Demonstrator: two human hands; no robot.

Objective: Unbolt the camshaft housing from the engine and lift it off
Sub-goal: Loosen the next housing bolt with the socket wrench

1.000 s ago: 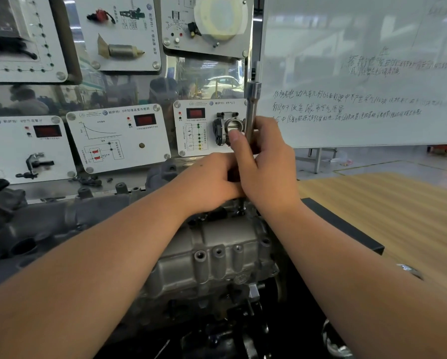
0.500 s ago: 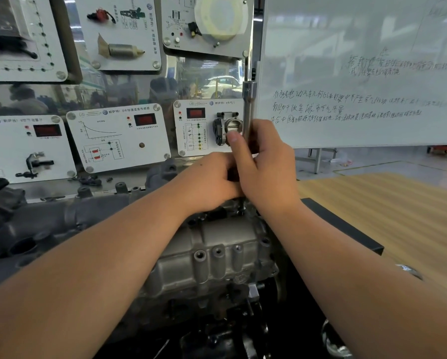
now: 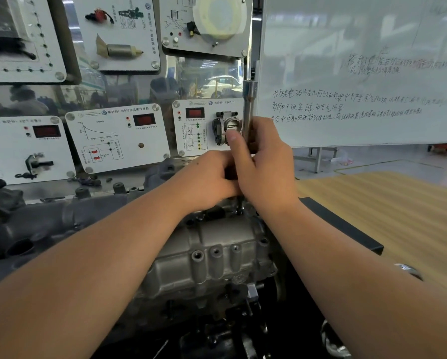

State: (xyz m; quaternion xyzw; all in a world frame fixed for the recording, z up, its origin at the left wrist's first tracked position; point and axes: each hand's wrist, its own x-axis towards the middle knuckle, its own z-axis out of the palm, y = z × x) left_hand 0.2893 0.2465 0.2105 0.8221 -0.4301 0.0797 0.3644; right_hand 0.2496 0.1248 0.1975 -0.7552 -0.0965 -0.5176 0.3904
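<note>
The grey cast camshaft housing (image 3: 217,257) lies on the engine in the lower middle, with several bolt holes along its near face. A long steel socket wrench (image 3: 248,104) stands upright over the housing's far edge, its tip at a bolt (image 3: 239,207) below my hands. My right hand (image 3: 265,167) grips the wrench shaft, thumb up along it. My left hand (image 3: 209,180) is curled round the lower part of the tool, right against my right hand. The tool's lower shaft is hidden by both hands.
A dark intake manifold (image 3: 35,229) lies to the left of the housing. Training panels (image 3: 116,138) with sensors stand behind the engine. A whiteboard (image 3: 359,73) fills the upper right. A wooden table (image 3: 388,211) lies to the right, with a black block (image 3: 346,226) at its edge.
The wrench and both hands have barely shifted; my right hand sits slightly lower on the shaft than a second ago.
</note>
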